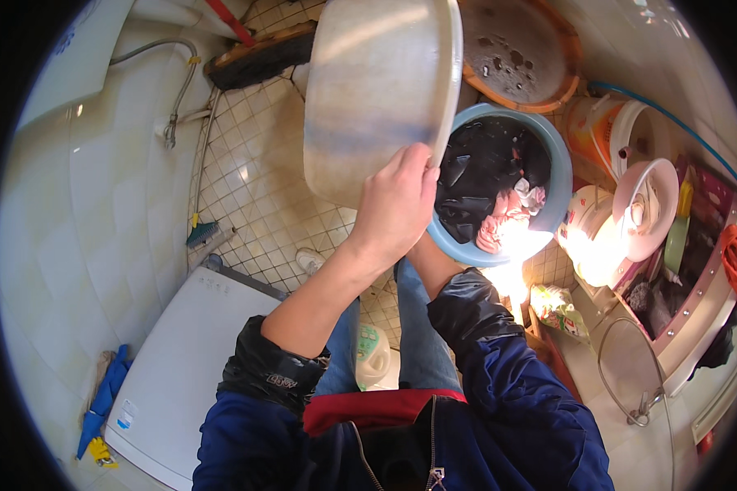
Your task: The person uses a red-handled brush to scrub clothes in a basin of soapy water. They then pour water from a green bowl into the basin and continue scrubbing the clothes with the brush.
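My left hand grips the rim of a large whitish plastic basin. The basin is tipped on its side, its rim to the right. My right forearm reaches up beneath my left hand; the right hand itself is hidden behind it, so its grip does not show. Just right of the hands stands a round light-blue plastic tub. Dark wet clothes fill it, with a bunched pink cloth and a small white-and-pink cloth on top.
Behind the tub is an orange-brown tub of sudsy water. Buckets and a pink container crowd the right side. A white washing machine stands at left, a brush near it. A detergent bottle is by my legs.
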Demonstrator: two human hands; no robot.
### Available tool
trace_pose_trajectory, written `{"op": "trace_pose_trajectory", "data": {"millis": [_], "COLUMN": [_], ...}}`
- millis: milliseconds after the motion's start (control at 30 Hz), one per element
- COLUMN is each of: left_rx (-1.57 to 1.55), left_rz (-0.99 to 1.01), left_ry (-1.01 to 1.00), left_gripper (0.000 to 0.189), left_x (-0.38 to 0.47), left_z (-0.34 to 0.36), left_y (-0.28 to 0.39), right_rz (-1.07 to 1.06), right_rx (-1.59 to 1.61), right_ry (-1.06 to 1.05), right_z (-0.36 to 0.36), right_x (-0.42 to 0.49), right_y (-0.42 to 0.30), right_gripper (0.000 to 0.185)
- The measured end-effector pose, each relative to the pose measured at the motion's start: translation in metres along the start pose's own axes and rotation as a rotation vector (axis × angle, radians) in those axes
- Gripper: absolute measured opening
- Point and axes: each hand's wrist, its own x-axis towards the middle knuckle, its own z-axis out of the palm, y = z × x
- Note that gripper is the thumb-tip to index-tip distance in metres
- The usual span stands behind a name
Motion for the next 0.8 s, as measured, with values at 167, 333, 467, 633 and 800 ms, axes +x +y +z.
{"op": "trace_pose_trajectory", "data": {"millis": [167, 333, 467, 633, 800], "left_rx": [-0.337, -0.526, -0.620, -0.834, -0.859], "left_rz": [-0.459, -0.787, -1.031, -1.316, -1.363], "left_ry": [0.146, 0.520, 0.602, 0.575, 0.235], "left_gripper": [0.014, 0.022, 0.022, 0.026, 0.043], "left_x": [-0.049, -0.133, -0.193, -0.213, -0.218], "left_z": [-0.072, -0.125, -0.120, -0.101, -0.085], "left_y": [-0.069, -0.187, -0.266, -0.335, -0.351], "right_rz": [-0.118, -0.445, -0.657, -0.766, -0.772], "right_rx": [-0.159, -0.118, -0.363, -0.579, -1.030], "right_ry": [0.410, 0.410, 0.537, 0.520, 0.292], "right_z": [0.008, 0.019, 0.034, 0.046, 0.040], "right_x": [0.001, 0.019, 0.058, 0.107, 0.110], "right_y": [0.012, 0.027, 0.039, 0.035, 0.019], "right_gripper": [0.022, 0.028, 0.033, 0.036, 0.051]}}
